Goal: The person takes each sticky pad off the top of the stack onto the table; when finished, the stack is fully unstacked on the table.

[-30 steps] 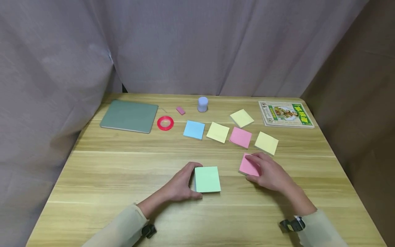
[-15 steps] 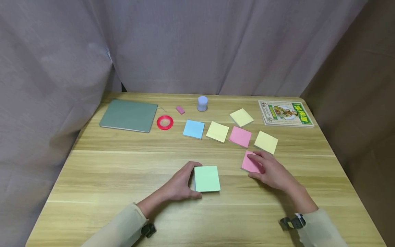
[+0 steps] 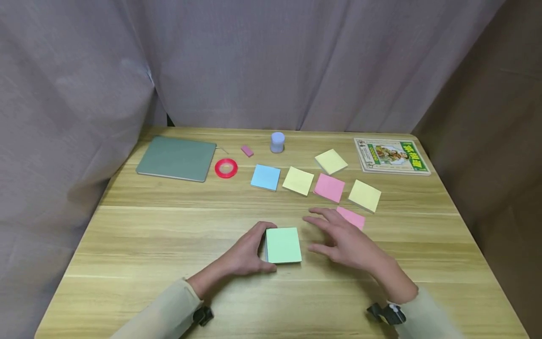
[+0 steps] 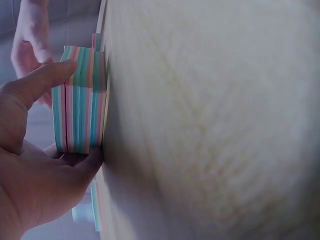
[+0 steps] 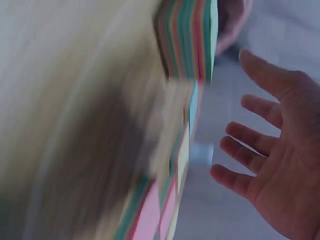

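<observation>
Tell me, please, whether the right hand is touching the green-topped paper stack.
Apart: the right wrist view shows a clear gap between the right hand and the green-topped paper stack.

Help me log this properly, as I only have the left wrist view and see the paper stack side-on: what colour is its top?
Observer: The head view shows the top of the paper stack is light green.
Operator: Part of the right hand shows at my edge. Is it holding anything?
Observer: No, the right wrist view shows its fingers apart with nothing in them.
Operator: Good. And what lies at the back left, out of my sight?
Observer: In the head view, a green notebook lies flat there.
</observation>
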`<action>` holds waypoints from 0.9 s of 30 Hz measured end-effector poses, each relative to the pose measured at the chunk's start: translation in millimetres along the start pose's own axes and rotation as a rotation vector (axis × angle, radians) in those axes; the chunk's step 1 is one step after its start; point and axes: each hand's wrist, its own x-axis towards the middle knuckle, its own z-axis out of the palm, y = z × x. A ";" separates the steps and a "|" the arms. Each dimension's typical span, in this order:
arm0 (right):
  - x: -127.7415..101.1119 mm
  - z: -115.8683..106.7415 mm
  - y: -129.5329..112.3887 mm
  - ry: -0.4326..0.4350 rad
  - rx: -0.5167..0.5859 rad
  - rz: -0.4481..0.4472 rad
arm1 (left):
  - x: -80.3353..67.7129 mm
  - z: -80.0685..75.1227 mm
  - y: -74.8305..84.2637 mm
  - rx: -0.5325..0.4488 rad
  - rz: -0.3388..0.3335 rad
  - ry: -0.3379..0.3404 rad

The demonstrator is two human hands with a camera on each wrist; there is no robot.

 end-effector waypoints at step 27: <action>22.5 2.1 0.4 -0.068 0.088 0.059 | 0.7 0.4 -1.0 0.026 -0.001 -0.008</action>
